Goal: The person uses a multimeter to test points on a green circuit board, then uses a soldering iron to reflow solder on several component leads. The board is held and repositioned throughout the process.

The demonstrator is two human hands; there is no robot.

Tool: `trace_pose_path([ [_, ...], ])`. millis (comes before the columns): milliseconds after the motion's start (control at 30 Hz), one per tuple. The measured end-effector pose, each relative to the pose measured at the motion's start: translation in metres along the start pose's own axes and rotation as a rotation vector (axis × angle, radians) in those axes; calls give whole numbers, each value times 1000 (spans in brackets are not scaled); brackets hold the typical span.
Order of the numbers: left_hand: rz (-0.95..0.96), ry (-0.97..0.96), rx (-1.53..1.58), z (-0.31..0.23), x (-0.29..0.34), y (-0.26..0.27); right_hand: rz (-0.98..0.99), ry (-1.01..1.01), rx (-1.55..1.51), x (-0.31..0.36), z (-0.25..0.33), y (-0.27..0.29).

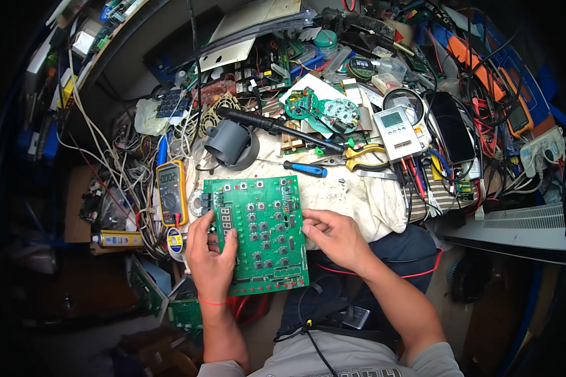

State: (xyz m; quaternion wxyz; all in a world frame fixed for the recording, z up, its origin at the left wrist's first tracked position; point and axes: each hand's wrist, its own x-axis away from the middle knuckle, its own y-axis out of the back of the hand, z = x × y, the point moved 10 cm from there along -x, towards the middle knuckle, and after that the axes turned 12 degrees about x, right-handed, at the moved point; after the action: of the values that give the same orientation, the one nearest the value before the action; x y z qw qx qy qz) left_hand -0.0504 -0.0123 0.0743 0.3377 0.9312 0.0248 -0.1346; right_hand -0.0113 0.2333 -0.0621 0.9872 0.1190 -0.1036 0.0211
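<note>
the left hand (211,259) is on the left side of the circuit board (262,235), the right hand (338,239) at its right edge. left of the board lie the multimeter (170,193) and the spool (175,240), and farther left the can (117,239). behind the board, the screwdriver (305,169) lies on the cloth (371,201), which also spreads to the board's right. behind and right of the board are the pliers (366,157) and, farther off, the phone (451,127).
</note>
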Motion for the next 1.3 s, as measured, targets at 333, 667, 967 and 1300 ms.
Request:
trace_pose_path([
  [333, -1, 24, -15, 7, -5, 5, 129, -72, -245, -5, -4, -11],
  [667, 23, 63, -8, 17, -7, 2, 151, -83, -207, 0, -7, -13],
  [967, 36, 84, 20, 20, -7, 0, 131, -38, -234, 1, -5, -12],
  [1300, 2, 71, 166, 20, -2, 7, 101, -21, -223, 3, -5, -12],
])
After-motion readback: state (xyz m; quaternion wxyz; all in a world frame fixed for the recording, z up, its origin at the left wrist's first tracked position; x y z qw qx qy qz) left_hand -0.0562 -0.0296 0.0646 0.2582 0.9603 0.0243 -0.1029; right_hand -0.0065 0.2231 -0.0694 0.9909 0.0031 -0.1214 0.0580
